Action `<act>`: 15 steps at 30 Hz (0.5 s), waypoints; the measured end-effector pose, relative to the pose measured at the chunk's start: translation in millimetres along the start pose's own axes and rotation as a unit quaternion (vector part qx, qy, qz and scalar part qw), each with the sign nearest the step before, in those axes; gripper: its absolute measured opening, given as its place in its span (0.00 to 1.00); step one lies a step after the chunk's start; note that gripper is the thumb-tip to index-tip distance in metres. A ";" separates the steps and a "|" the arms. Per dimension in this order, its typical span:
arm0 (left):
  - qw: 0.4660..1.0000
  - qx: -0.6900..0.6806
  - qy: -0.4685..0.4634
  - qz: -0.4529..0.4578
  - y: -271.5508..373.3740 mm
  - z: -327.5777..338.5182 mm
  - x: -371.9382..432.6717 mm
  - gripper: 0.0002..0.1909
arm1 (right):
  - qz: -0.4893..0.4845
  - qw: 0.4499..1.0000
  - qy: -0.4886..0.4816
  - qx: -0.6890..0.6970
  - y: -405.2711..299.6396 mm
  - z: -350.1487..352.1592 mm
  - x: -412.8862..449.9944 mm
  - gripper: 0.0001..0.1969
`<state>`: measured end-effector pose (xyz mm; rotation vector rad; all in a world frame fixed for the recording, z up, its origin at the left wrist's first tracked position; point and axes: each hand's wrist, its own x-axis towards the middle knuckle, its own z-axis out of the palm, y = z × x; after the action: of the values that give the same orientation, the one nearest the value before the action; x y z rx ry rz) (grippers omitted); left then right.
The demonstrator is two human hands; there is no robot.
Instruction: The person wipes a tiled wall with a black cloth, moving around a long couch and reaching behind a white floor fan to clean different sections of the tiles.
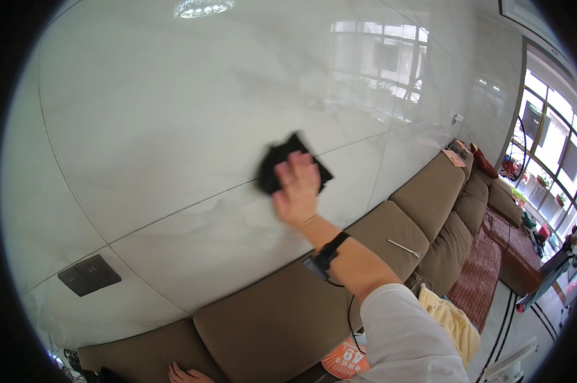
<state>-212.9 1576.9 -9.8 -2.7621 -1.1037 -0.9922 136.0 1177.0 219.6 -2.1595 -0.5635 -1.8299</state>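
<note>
My right hand (298, 184) presses a black cloth (274, 167) flat against the glossy marble-look wall tile (173, 119). The hand and cloth are slightly blurred and lie over a dark joint line between tiles. A black strap with a small device (324, 258) circles my right forearm, and a cable hangs from it. At the bottom edge, my left hand (188, 374) rests on the brown sofa backrest (145, 352) with nothing visible in it. Part of that hand is cut off by the frame.
A dark socket plate (90, 275) sits on the wall at lower left. Along the wall runs the brown sofa (279, 316); a thin light-coloured stick (403, 248) lies on it. A yellow cloth (449, 321), an orange printed round item (347, 359) and a white slatted appliance (511, 359) are at lower right.
</note>
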 end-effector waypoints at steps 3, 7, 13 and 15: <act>1.000 0.015 0.004 0.003 -8.4 6.1 -4.6 0.21 | 0.146 0.981 0.126 -0.010 80.4 -12.6 -0.7 0.29; 0.998 0.046 0.025 0.041 -4.9 14.3 -7.4 0.23 | 0.314 0.934 0.166 -0.035 196.6 -16.1 -48.0 0.29; 0.991 0.102 -0.079 -0.026 -17.3 19.8 -0.8 0.25 | 0.605 0.778 0.163 0.037 216.6 21.2 -121.6 0.30; 0.990 0.116 -0.073 -0.023 -22.5 27.9 -2.4 0.25 | 0.646 0.741 0.167 0.078 196.5 34.2 -154.1 0.30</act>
<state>-212.8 1598.7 -38.4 -2.6649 -1.2204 -0.6260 233.5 996.8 72.9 -1.3036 0.7165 -1.1466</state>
